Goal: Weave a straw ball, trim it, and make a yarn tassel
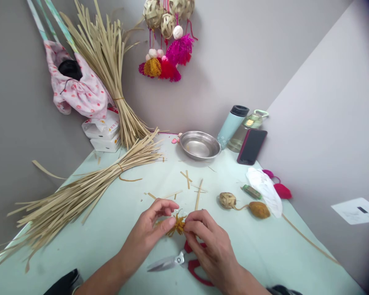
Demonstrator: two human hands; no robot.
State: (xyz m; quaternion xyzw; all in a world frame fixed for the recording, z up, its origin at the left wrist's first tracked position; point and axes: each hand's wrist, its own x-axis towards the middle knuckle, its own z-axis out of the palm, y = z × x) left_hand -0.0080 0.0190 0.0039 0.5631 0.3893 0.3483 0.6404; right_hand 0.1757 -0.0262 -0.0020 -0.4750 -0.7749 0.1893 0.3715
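Observation:
A small mustard-yellow yarn tassel sits between my two hands, its strands splayed out. My right hand pinches it from the right with thumb and fingertips together. On the left side, my left hand has its thumb beside the strands and its fingers curved above, a gap showing between thumb and forefinger. Whether that thumb touches the yarn I cannot tell. Scissors with red handles lie below my hands, blades slightly apart, partly hidden by my right hand.
Bundled dry strips cover the left side; another bundle leans on the wall. A metal bowl, blue bottle and phone stand behind. A woven ball and mustard yarn lie right.

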